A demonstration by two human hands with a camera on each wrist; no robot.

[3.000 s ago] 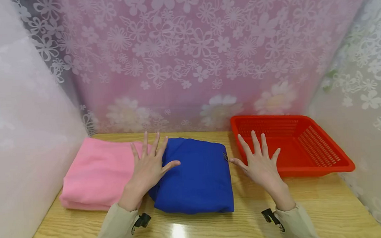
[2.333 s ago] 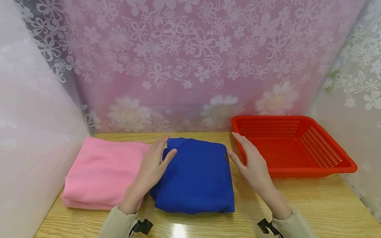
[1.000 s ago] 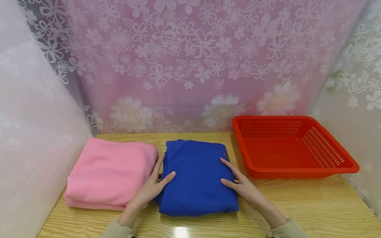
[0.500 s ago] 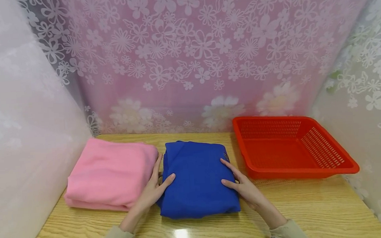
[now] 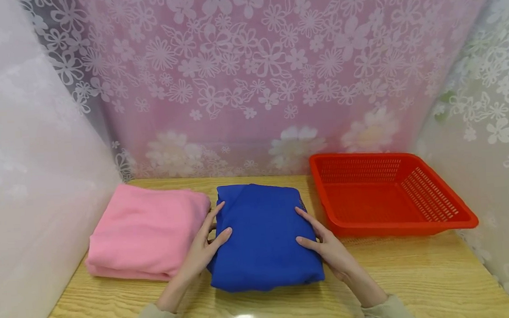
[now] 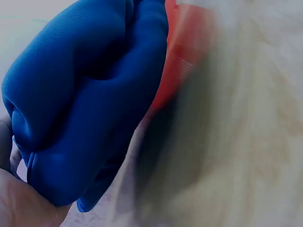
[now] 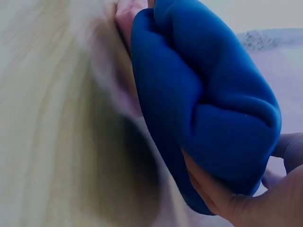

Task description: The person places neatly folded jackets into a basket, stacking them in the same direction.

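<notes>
A folded blue garment (image 5: 263, 236), with small dark lettering near its right edge, is held between both hands in the head view. My left hand (image 5: 202, 249) grips its left side, thumb on top. On the opposite side my right hand (image 5: 332, 254) grips the edge, thumb also over the top. Thick layered folds of the garment (image 6: 94, 109) fill much of the left wrist view, above a dark shadow on the table. From the right wrist, fingers of the right hand (image 7: 265, 203) reach beneath the garment (image 7: 208, 94), which stands clear of the tabletop.
Left of the blue garment lies a folded pink cloth (image 5: 149, 228), close by the left hand. A red plastic basket (image 5: 399, 229) with slotted walls stands at the right. Floral curtains (image 5: 249, 72) enclose the wooden table (image 5: 419, 275) at the back and sides.
Both hands, spread at first over the table, have come down and taken hold of the blue garment's sides. The garment has now risen slightly. Pink cloth and basket stay put.
</notes>
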